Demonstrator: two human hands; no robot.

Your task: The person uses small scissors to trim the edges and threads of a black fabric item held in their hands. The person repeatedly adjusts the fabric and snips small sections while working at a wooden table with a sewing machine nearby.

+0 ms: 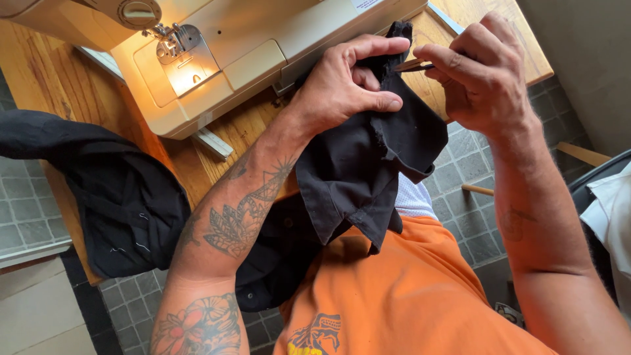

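Mid-frame: left hand (348, 85) pinches black fabric (368, 164); right hand (483, 72) grips small tool (413, 65) at seam. Sewing machine (217, 52) upper left idle; seam work looks unfinished.

A cream sewing machine (217, 59) sits on a wooden table (39, 66).

Cream sewing machine (230, 52) fills upper left of wooden table (39, 72), blocks passage there; bare wood strip left of it free. Black crumpled garment (125, 197) drapes over table's left edge, covers that corner. Left hand (342, 85) and right hand (483, 79) close together above table's right part, black folded cloth (368, 158) hanging between and below. Grey tiled floor (460, 177) beyond right edge open, crossed by wooden rod (478, 190)
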